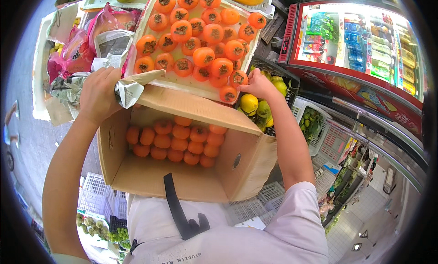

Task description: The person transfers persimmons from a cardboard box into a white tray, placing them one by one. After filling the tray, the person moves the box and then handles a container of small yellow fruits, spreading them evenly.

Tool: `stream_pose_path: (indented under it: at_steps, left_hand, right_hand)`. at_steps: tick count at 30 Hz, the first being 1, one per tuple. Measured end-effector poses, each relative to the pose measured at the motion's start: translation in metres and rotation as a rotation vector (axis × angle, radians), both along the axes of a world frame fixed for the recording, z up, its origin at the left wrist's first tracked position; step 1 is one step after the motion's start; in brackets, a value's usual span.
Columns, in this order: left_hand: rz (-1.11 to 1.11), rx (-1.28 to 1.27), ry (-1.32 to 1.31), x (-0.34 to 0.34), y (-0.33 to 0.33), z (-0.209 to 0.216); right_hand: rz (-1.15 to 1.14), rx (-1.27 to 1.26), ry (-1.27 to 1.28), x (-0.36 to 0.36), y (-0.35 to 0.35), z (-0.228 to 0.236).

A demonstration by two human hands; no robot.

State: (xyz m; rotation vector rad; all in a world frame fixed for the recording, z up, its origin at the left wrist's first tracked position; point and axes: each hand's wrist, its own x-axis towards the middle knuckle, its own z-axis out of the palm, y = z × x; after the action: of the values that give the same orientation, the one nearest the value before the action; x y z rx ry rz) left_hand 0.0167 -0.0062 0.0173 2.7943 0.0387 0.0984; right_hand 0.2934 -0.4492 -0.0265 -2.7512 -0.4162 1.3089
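Note:
Orange persimmons [204,57] fill a white foam tray [137,63] in front of me. At its near right corner my right hand [259,85] has thumb and index finger closed about a persimmon [238,78]. My left hand [101,91] grips crumpled newspaper [130,91] beside the upper left edge of a cardboard box [150,179]. This box stands open against my waist, tilted toward me, with several rows of persimmons [180,131] along its far side. The left fingertips are partly hidden by the paper.
Left of the tray, a foam box [42,67] holds pink wrapping [75,54] and newspaper. Yellow-green fruit [249,103] sits in a black crate near my right wrist. A red-framed drinks cooler [360,67] stands at the right; white plastic crates [98,195] are low on both sides.

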Motion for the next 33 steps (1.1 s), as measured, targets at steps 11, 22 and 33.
stream_pose_path:
  at_steps: [11, 22, 33]
  left_hand:
    - [0.001, -0.013, -0.015, -0.007, 0.008, -0.005]
    - [0.016, -0.013, -0.011, -0.001, 0.001, -0.002]
    - [-0.010, -0.058, 0.036, -0.022, -0.022, 0.015]
  right_hand:
    - [0.010, 1.138, -0.080, -0.157, 0.087, 0.170]
    - [0.004, 0.320, -0.492, -0.281, 0.089, -0.072]
    - [-0.242, 0.577, -0.433, -0.305, 0.102, -0.027]
